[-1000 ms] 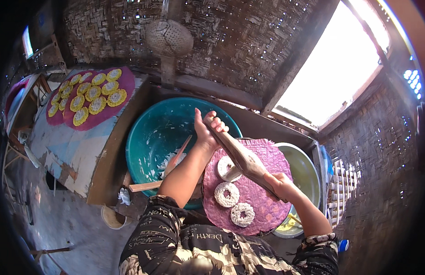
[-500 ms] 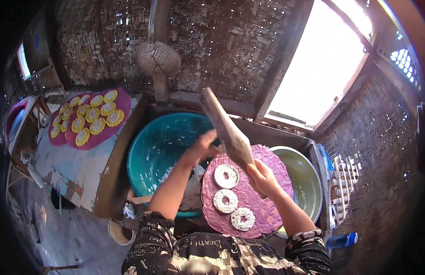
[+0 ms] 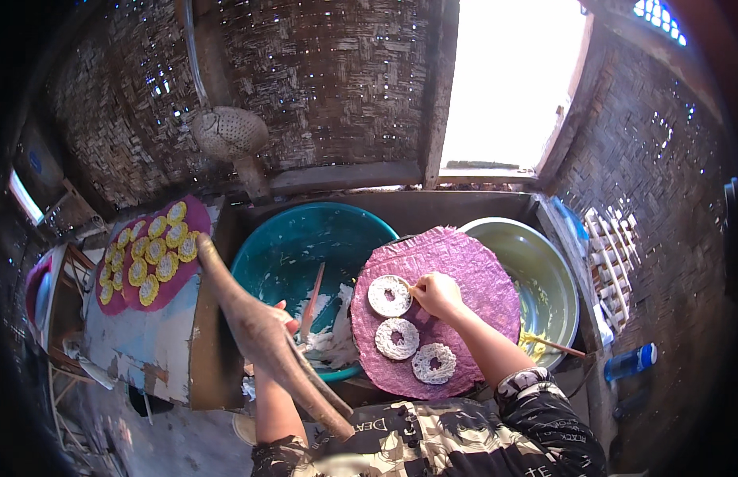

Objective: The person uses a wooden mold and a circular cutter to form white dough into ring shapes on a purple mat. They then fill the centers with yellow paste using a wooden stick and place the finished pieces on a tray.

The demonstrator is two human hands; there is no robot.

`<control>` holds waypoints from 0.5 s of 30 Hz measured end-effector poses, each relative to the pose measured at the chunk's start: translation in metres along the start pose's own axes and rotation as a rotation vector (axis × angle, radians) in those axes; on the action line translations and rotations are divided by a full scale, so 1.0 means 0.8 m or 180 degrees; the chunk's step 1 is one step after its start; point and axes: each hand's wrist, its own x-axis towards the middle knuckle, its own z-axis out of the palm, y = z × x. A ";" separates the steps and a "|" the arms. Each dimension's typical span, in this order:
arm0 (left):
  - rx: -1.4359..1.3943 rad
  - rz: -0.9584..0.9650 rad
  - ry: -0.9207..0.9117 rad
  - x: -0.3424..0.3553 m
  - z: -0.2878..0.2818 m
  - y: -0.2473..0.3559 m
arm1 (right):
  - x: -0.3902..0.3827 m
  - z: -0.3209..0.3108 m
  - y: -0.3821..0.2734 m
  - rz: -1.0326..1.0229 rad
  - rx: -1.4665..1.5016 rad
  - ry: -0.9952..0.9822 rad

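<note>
My left hand (image 3: 285,315) is closed around a long wooden press (image 3: 262,322), thick in the middle with handle-like ends. The tool slants from over the left table towards my chest and hides most of that hand. My right hand (image 3: 438,296) pinches the right edge of a thin round mould (image 3: 409,293), which surrounds a white ring of dough strands (image 3: 381,303). This lies on a round pink-purple mat (image 3: 480,318). Two more white strand rings lie below it, a middle one (image 3: 385,340) and a lower one (image 3: 423,367).
A teal basin (image 3: 250,246) with white dough and a stick stands left of the mat. An olive basin (image 3: 568,294) holds yellow dough at right. Yellow-and-white rounds lie on purple mats (image 3: 186,290) on the left table (image 3: 138,350). A blue bottle (image 3: 630,362) stands far right.
The wooden press has passed from my right hand to my left and swung leftward. My right hand has come down to the mould around the top ring. The view has shifted.
</note>
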 end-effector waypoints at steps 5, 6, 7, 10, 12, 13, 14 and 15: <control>0.0048 0.1233 0.0884 -0.003 -0.025 0.054 | 0.004 0.002 -0.005 -0.0470 -0.0250 0.0279; -0.0159 0.1017 0.1082 -0.005 -0.022 0.072 | 0.006 0.000 -0.005 -0.0390 -0.0178 0.0204; -0.0370 0.0796 0.1283 -0.006 -0.017 0.088 | 0.007 -0.002 -0.006 -0.0304 -0.0092 0.0155; -0.0297 0.0973 0.1283 -0.005 -0.004 0.122 | 0.009 -0.003 -0.009 -0.0297 -0.0193 0.0128; -0.0296 0.0879 0.1316 -0.005 0.001 0.131 | 0.008 -0.002 -0.010 -0.0336 -0.0256 0.0113; -0.0242 0.0833 0.1336 -0.004 0.001 0.132 | 0.008 -0.001 -0.011 -0.0319 -0.0279 0.0068; -0.0190 0.0789 0.1355 -0.004 0.001 0.131 | 0.008 0.000 -0.011 -0.0299 -0.0293 -0.0050; -0.0314 0.0714 0.1337 -0.004 0.000 0.129 | 0.008 0.000 -0.010 -0.0347 -0.0289 0.0064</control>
